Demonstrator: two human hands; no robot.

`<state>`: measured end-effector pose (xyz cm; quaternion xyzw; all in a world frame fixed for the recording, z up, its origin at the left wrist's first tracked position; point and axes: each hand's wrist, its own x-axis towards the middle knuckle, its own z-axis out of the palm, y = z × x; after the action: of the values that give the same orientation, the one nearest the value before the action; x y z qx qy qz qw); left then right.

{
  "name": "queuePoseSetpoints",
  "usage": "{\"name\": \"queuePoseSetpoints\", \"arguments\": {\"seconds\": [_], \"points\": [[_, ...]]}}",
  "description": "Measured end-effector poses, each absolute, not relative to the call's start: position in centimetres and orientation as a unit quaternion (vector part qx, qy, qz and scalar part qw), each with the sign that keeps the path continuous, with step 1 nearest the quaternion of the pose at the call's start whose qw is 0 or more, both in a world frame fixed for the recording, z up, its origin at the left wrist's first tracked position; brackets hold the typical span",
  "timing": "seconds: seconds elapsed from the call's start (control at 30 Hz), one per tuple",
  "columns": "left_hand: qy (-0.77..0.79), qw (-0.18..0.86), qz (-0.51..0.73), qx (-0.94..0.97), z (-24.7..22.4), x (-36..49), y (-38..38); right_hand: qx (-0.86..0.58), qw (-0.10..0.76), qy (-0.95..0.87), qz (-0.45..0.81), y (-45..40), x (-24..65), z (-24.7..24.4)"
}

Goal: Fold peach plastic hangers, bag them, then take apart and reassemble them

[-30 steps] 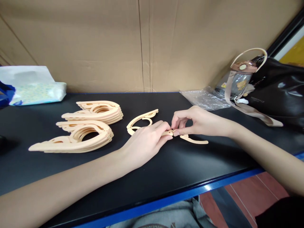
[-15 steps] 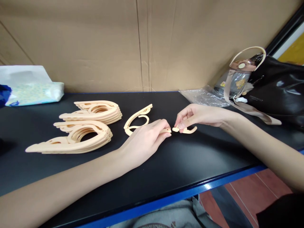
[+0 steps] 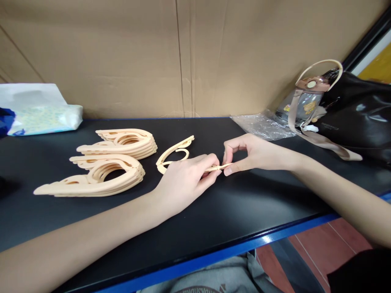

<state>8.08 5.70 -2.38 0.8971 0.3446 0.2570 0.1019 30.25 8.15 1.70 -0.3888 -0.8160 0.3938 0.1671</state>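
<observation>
A beige plastic folding hanger (image 3: pixel 166 155) extends from under my left hand (image 3: pixel 191 175), which is closed on one of its arms. Its curved hook and second arm show beyond the knuckles. The end of the held arm sticks out to the right of my left fingertips. There a thin beige piece (image 3: pixel 226 165) meets it, pinched between the thumb and index finger of my right hand (image 3: pixel 249 154). Whether the two parts are locked together, I cannot tell. To the left lie two stacks of folded beige hangers, a nearer stack (image 3: pixel 122 183) and a farther stack (image 3: pixel 143 147).
A tissue pack (image 3: pixel 45 118) lies at the back left of the black table (image 3: pixel 195 236). At the back right are a clear plastic bag (image 3: pixel 262 125), a strapped water bottle (image 3: pixel 302 101) and a black bag (image 3: pixel 360 114). Cardboard (image 3: pixel 128 61) stands behind.
My right hand has brought the small beige hook piece left against the end of the hanger arm and turned it, so its hook no longer shows. The hanger has shifted slightly left.
</observation>
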Motion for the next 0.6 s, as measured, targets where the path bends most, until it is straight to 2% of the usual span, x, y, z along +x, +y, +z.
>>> {"name": "queuePoseSetpoints", "arguments": {"seconds": [0.33, 0.6], "points": [[0.331, 0.115, 0.242, 0.905, -2.1, 8.1, 5.4, -0.354, 0.101, -0.749, 0.55, 9.2, 31.0, 1.6], [0.321, 0.196, 0.276, 0.885, -2.6, 8.3, 5.7, -0.383, 0.126, -0.716, 0.57, 9.5, 31.3, 1.1]]}}
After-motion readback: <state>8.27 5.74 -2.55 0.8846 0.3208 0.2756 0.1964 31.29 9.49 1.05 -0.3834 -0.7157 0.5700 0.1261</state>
